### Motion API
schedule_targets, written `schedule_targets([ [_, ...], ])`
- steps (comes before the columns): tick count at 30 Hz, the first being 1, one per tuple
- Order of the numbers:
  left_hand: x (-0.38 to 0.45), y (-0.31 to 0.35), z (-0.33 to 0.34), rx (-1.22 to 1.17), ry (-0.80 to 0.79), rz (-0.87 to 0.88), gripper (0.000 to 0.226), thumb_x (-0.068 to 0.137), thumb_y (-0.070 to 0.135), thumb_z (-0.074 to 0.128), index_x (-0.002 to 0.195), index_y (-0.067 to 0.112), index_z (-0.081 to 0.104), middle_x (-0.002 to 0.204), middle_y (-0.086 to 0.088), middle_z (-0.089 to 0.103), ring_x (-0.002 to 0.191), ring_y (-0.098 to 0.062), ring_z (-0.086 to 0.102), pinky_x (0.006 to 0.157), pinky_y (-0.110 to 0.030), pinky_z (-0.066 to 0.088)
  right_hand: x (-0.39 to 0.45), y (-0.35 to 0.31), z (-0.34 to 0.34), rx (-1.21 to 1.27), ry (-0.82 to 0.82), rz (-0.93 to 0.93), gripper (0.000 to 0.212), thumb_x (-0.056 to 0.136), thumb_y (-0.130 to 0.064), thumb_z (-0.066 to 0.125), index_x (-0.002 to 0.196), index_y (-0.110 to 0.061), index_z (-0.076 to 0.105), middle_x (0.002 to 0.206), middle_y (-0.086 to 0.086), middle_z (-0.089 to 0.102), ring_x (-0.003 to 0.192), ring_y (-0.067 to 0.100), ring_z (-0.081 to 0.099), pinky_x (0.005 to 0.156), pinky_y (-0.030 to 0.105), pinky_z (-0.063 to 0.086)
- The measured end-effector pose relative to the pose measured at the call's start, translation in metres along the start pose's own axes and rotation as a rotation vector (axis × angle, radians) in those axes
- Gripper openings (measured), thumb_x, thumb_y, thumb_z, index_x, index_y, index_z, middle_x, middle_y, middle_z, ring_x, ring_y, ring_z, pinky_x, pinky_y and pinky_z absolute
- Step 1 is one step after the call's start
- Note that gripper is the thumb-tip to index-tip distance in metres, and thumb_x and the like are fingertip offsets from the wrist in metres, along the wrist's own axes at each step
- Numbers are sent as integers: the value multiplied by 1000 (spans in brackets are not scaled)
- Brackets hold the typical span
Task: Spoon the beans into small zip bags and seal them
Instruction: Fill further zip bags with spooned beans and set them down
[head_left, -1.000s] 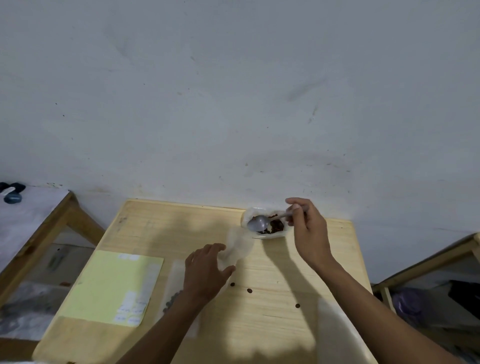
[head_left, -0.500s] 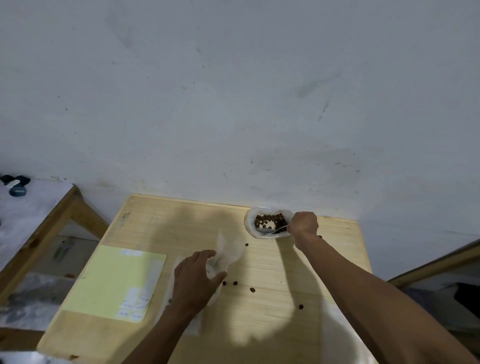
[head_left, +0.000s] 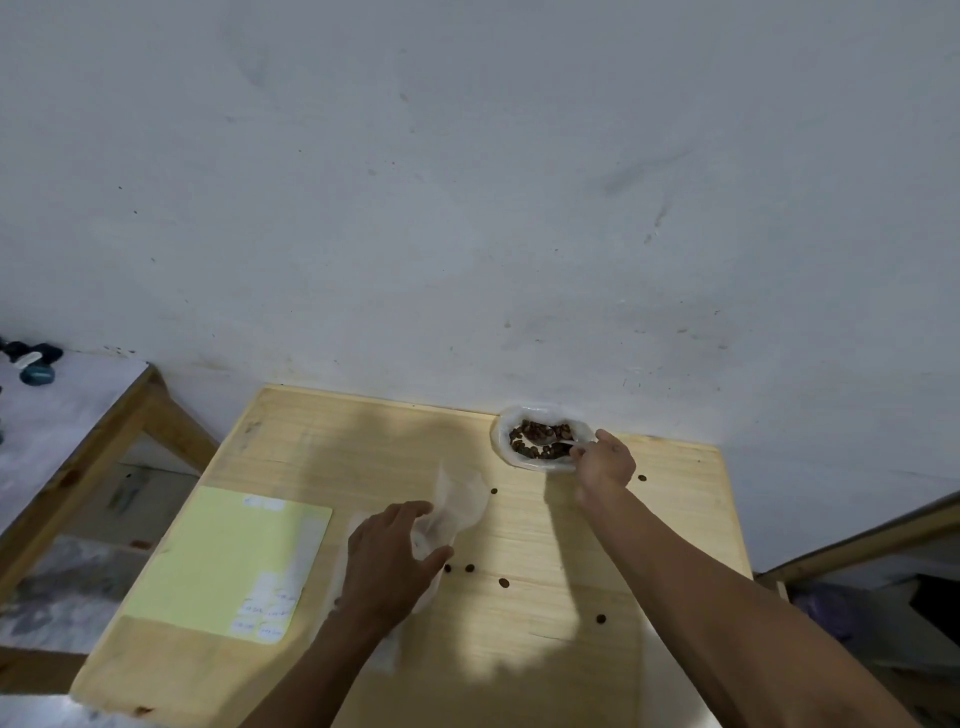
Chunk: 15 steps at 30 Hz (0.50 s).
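Observation:
A white container (head_left: 498, 441) of brown beans (head_left: 540, 439) stands at the far edge of the wooden table (head_left: 571, 545), against the wall. My right hand (head_left: 605, 462) grips a pale spoon (head_left: 550, 445) whose bowl lies among the beans. My left hand (head_left: 389, 558) holds a small clear zip bag (head_left: 460, 501) upright near the table's middle, its mouth pointing toward the container. Several loose beans (head_left: 470, 568) lie scattered on the wood around the bag and my right arm.
A pale yellow sheet (head_left: 223, 561) with small white labels lies at the table's left. More clear bags (head_left: 387, 649) lie under my left forearm. A lower bench (head_left: 78, 457) stands to the left, and a wooden frame (head_left: 857, 540) to the right.
My right hand has lowered the spoon from above the container into the beans. My left hand has kept the bag in nearly the same spot. More loose beans show on the table.

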<state>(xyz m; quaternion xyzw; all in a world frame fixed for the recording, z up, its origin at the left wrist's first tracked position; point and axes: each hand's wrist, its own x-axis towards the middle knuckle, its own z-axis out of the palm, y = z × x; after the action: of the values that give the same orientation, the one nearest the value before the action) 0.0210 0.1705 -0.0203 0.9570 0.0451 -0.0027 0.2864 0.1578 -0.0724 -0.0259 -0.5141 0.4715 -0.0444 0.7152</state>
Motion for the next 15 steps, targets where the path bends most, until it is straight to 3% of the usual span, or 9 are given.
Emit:
schedule_targets([
  [3,1,0,2,3,-12,10,58,73,53,73,123,29,58,121,13,64,106,-10,59,98,-41,44,-8,0,-7,42,-73,-37,28,101,-3,36,119,-4,57,71,8,57,57,18,50,57,24,45],
  [9,3,4,3,12,-18,23,57,73,53,73,123,30,58,121,14,63,109,-10,59,99,-40,43,-7,-1,-25,27,-101,-54,30,100,-3,35,121,0,56,70,13,59,59,22,53,68,30,50],
  [15,9,11,11,34,-30,44,58,73,56,70,124,30,57,121,13,63,107,-10,59,99,-39,44,-17,-11,-52,30,-127,-167,25,102,-7,36,110,-5,60,75,11,61,64,20,56,67,26,52],
])
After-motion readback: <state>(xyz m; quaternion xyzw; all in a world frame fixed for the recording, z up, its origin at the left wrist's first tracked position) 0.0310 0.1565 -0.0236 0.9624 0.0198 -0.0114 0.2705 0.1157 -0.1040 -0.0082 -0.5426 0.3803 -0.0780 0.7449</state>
